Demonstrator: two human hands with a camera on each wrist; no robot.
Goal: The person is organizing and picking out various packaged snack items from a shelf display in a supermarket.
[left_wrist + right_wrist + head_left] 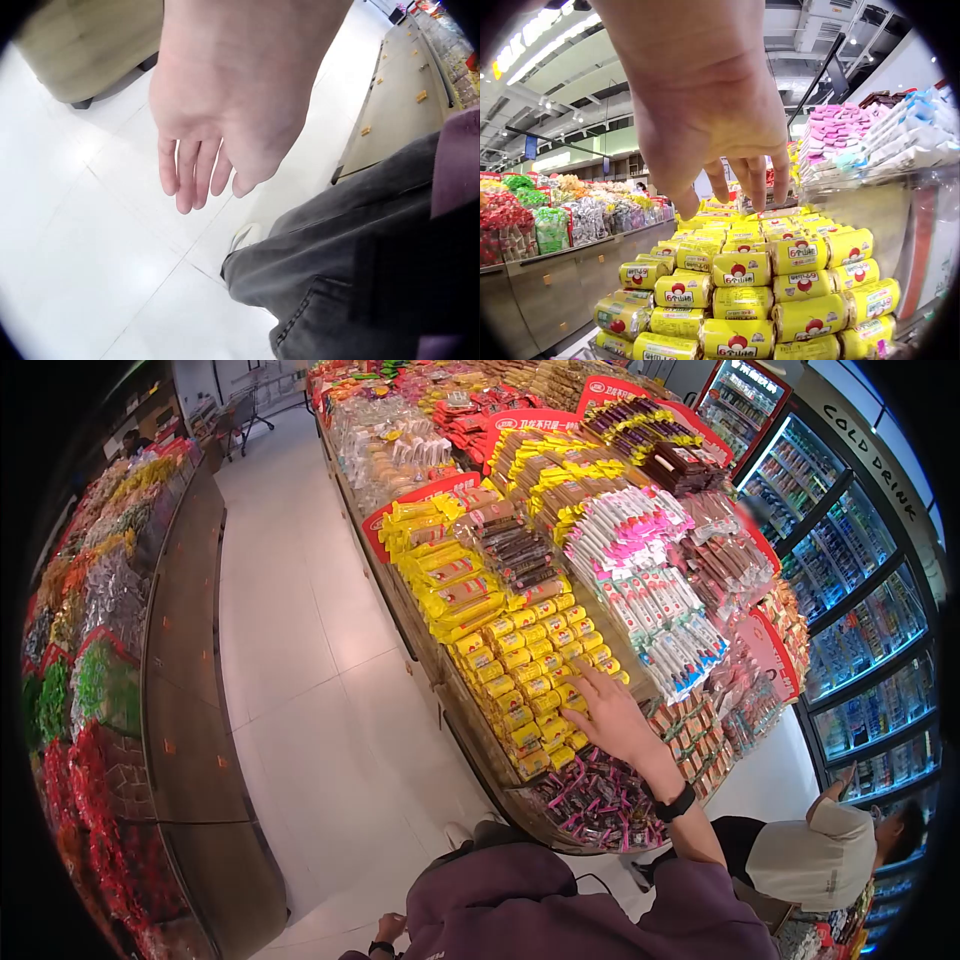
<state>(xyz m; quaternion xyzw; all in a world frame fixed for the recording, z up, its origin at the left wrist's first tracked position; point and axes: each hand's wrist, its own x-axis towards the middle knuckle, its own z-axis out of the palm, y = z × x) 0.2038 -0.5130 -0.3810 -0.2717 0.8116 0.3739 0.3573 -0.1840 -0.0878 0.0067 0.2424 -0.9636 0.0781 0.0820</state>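
Note:
Rows of yellow-wrapped rolls [740, 268] printed with a red fruit are stacked in a display bin. My right hand [617, 717] reaches out over this stack, palm down and fingers extended, holding nothing. In the right wrist view the right hand [716, 142] hangs just above the rolls, its fingertips overlapping the farther rows. My left hand [217, 142] hangs loose beside my leg over the tiled floor, fingers relaxed and nothing in it.
Purple-wrapped sweets [600, 795] lie at the near corner of the display, with pink-and-white packets [625, 530] behind a divider. Another candy counter [190, 660] runs along the left aisle. A person in a light shirt [815, 860] stands by the drink fridges [870, 620] at right.

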